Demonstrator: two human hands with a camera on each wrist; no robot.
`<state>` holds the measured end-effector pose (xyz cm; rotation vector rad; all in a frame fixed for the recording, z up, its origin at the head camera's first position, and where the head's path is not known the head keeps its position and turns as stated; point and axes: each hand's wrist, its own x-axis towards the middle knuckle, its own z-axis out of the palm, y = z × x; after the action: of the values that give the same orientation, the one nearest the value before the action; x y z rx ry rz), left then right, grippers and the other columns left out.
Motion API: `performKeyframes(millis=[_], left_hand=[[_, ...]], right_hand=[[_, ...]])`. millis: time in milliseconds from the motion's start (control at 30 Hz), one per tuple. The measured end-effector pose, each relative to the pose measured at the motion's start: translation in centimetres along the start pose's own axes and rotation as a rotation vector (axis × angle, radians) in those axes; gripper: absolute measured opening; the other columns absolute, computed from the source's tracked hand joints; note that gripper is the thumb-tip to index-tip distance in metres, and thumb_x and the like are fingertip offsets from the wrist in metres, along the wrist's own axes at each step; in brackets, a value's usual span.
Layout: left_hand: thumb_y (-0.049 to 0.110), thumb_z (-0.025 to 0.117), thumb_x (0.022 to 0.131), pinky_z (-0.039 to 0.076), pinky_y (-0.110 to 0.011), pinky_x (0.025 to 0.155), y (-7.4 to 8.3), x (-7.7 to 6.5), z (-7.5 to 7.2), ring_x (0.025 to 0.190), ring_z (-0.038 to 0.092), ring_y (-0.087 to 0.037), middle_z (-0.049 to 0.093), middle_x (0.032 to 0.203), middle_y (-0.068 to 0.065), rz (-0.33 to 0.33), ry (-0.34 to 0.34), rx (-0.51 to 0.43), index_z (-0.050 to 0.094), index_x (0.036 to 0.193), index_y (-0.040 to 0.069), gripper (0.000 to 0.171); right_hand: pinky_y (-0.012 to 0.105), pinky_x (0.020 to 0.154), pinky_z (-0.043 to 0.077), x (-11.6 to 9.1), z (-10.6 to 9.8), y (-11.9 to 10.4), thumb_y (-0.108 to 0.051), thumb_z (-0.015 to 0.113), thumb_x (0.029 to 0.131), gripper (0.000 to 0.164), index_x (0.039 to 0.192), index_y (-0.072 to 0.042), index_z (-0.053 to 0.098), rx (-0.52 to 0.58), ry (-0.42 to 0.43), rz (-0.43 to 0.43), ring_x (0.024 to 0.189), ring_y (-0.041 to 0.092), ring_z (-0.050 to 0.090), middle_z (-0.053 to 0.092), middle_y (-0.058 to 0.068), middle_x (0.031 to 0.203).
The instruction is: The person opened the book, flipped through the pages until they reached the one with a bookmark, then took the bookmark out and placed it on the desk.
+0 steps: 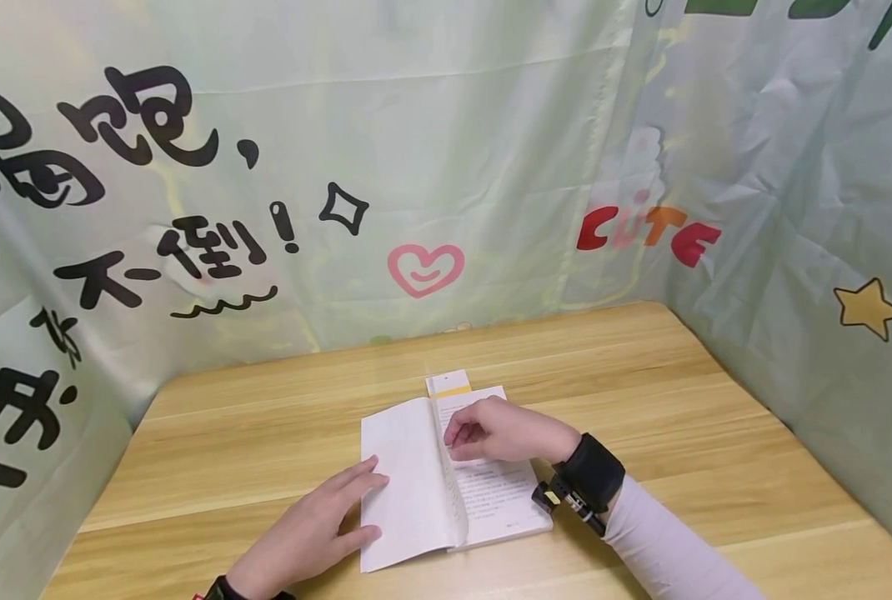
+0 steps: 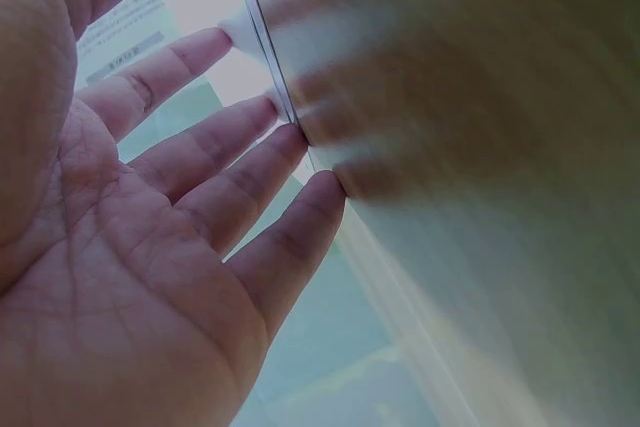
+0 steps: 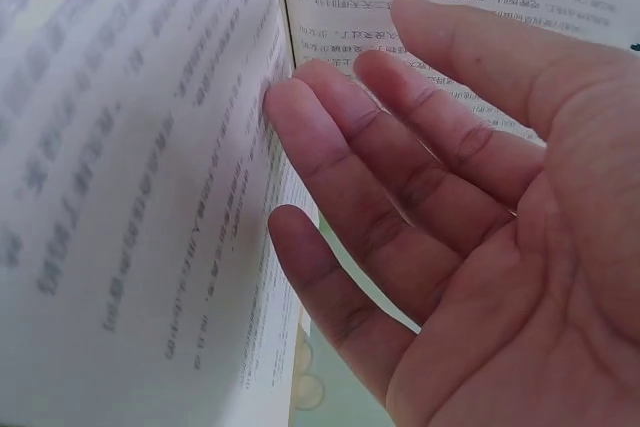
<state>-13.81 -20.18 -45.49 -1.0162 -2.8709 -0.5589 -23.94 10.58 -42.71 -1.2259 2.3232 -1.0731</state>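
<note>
The open book [image 1: 408,475] lies between the side edges of the desk [image 1: 251,442], cut off in front. The left hand [image 1: 314,522], spread, touches the book; the empty right hand [image 1: 509,429], loosely bent, hides some print [image 1: 487,492].

From where I stand, the tabletop [image 1: 266,417] is pale wood with streaky grain running across it, and pale green cloth [image 1: 476,150] hangs slightly creased along its far side and down both flanks. The left part of that cloth carries bold black Chinese lettering [image 1: 164,117], with a wavy line [image 1: 224,303] under one row and a four-pointed sparkle [image 1: 343,208] beside it. Farther right come a smiling pink heart [image 1: 425,276], a multicoloured "CUTE" [image 1: 662,229], a yellow star [image 1: 870,308] outlined in dark, and green shapes [image 1: 719,7] cut off overhead.
</note>
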Motion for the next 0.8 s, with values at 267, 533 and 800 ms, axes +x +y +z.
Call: performKeyframes(millis=[267,533,800], left_hand=[[0.038,0.068,0.089,0.043,-0.044,0.095,-0.3,0.0,-0.2,0.127,0.044,-0.025,0.042,0.146,-0.01,0.004,0.001,-0.005,0.055,0.136,0.015,0.054],[0.037,0.067,0.089,0.044,-0.044,0.094,-0.4,-0.1,-1.3,0.127,0.044,-0.024,0.042,0.146,-0.009,0.017,0.031,-0.034,0.055,0.137,0.021,0.052],[0.041,0.065,0.09,0.041,-0.044,0.097,-0.9,-0.3,-2.1,0.13,0.04,-0.023,0.039,0.148,-0.007,-0.036,0.024,-0.063,0.056,0.135,0.024,0.048]], right_hand=[[0.02,0.073,0.051,0.1,0.5,-0.5,-0.014,0.069,0.09,0.011,0.098,-0.007,0.068,-0.014,0.007,-0.026,0.081,0.005,0.062,0.066,-0.005,0.088],[0.019,0.072,0.05,0.1,0.7,-0.6,-0.017,0.068,0.091,0.012,0.101,-0.01,0.068,-0.056,-0.005,-0.031,0.08,0.005,0.06,0.064,-0.008,0.088],[0.018,0.073,0.049,0.2,0.9,-0.6,-0.019,0.068,0.091,0.014,0.103,-0.012,0.068,-0.083,-0.004,-0.031,0.081,0.004,0.06,0.064,-0.01,0.09]])
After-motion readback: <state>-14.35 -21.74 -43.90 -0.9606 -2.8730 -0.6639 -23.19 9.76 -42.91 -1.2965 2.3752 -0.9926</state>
